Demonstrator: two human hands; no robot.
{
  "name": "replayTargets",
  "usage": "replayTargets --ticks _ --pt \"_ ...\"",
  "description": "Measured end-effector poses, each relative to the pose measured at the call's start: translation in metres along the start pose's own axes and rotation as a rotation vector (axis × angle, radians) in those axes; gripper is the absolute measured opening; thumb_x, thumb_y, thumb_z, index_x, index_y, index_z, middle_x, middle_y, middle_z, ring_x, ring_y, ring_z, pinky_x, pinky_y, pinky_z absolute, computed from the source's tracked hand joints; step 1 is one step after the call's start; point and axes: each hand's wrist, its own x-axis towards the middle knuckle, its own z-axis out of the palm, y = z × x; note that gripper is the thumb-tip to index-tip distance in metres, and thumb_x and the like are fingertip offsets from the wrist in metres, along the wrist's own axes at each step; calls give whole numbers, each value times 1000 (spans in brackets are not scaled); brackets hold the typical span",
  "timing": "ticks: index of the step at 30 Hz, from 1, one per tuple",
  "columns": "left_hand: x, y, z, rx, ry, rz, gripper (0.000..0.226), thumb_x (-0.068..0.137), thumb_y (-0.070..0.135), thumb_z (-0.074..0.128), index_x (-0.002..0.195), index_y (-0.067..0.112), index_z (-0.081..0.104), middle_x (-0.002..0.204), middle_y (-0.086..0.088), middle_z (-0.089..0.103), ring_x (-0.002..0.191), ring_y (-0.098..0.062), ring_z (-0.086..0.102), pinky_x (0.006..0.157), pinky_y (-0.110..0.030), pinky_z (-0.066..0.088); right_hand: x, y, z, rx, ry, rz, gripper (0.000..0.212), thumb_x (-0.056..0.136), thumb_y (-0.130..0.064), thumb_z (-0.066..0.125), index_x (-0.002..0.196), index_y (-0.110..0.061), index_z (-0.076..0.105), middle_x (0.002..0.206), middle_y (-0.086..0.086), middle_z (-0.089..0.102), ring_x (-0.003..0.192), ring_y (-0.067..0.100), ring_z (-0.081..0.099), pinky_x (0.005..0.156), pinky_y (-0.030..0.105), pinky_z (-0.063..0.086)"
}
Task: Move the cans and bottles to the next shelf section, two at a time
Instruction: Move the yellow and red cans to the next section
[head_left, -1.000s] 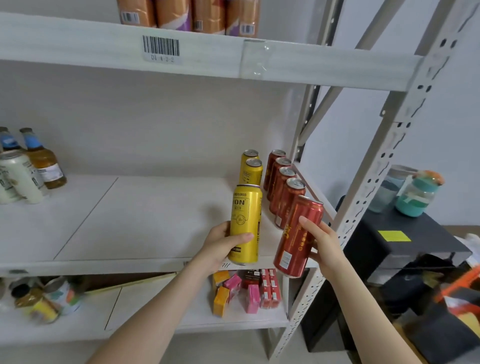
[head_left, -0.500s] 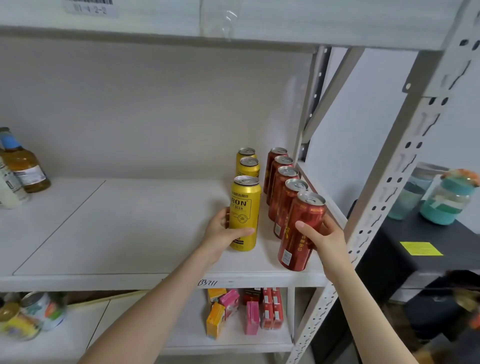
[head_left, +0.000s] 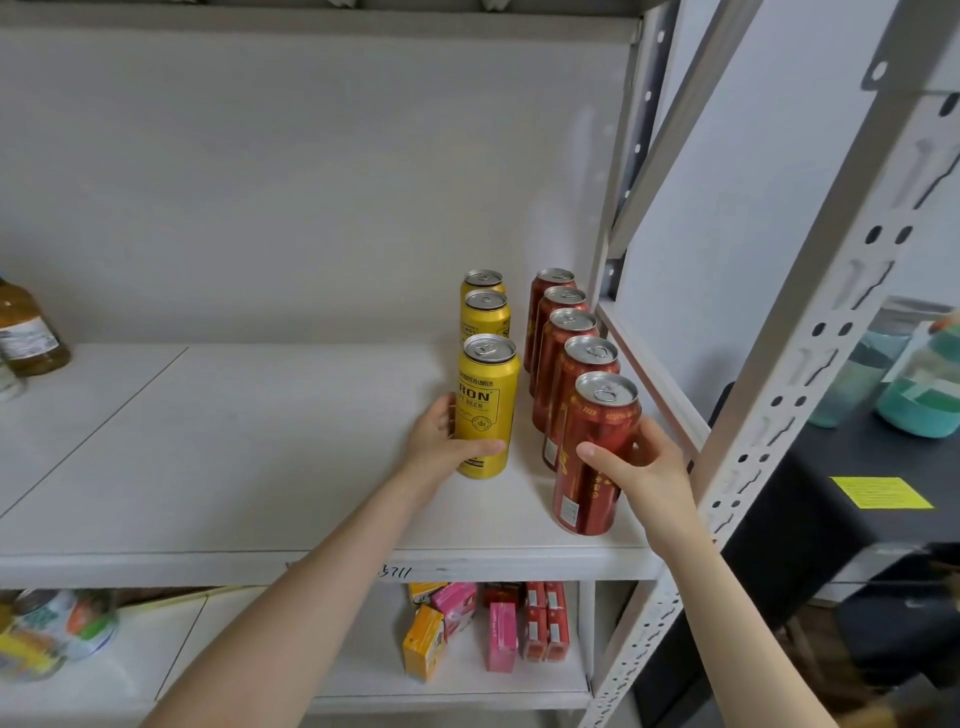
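Mid-frame, your left hand (head_left: 441, 441) wraps the front yellow can (head_left: 485, 405), your right hand (head_left: 641, 467) wraps the front red can (head_left: 592, 457); both cans stand on the shelf (head_left: 260, 467), heading their rows. Looks like the set-down step. Next: let go, fetch 2 more, e.g. bottles (head_left: 26, 327) at far left

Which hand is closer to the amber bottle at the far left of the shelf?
Left. The left hand grips the front yellow can, across the bare shelf from the amber bottle; the right hand is farther right, on the front red can.
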Motion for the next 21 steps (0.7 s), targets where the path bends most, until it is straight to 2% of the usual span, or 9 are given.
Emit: replayTargets --ticks 5,9,14,17,21 --pt "9 -2 2 -6 -19 14 76 65 -4 86 131 13 54 120 -4 70 107 -18 69 89 -33 56 2 7 -2 7 -13 -14 34 75 -24 85 99 -35 63 102 -12 71 103 11 64 90 37 50" --pt "19 -2 1 -7 -24 21 72 67 -4 85 131 13 56 120 -5 71 108 -19 69 91 -36 55 0 10 -1 12 -25 -35 44 63 -38 89 98 -36 63 98 -17 72 102 11 66 88 35 52" --pt "28 -2 1 14 -14 14 81 59 7 91 131 14 55 120 -7 70 108 -21 69 92 -40 55 0 13 -1 1 -27 -53 44 62 -40 85 100 -39 62 99 -18 72 100 6 66 85 30 52" --pt "33 -2 0 16 28 17 78 64 -1 88 131 12 50 121 -7 66 106 -19 69 91 -37 56 2 14 1 7 -20 -51 50 58 -44 84 103 -38 63 101 -15 72 103 10 66 88 33 51" --pt "39 -3 0 19 55 16 75 66 -2 87 130 10 49 121 -9 66 107 -20 68 91 -38 56 3 15 2 13 -17 -46 48 60 -42 83 103 -38 62 101 -15 72 105 10 65 89 33 51"
